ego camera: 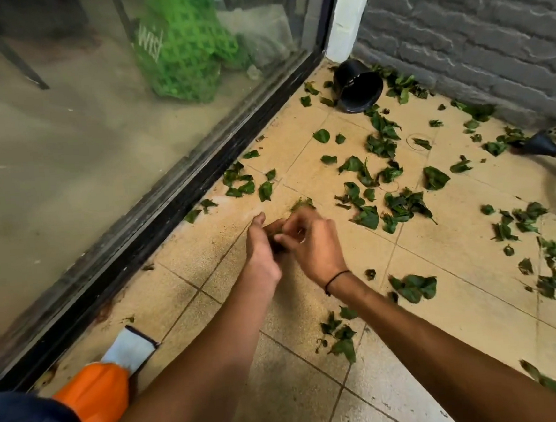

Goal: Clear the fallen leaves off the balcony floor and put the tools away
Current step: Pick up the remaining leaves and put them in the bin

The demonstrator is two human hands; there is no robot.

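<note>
Hemmed left by the glass door's dark track (182, 198) and behind by the grey brick wall (476, 38), with a tipped black pot (358, 86) in that corner, scattered leaves (399, 201) right, bare tile (210, 302) near.

Beige tiled balcony floor (284, 393) — green leaves (399, 208) scattered across it, thickest toward the brick wall. A black pot (358, 88) lies tipped in the corner — an orange-and-grey glove (116, 373) lies beside the door track.
</note>
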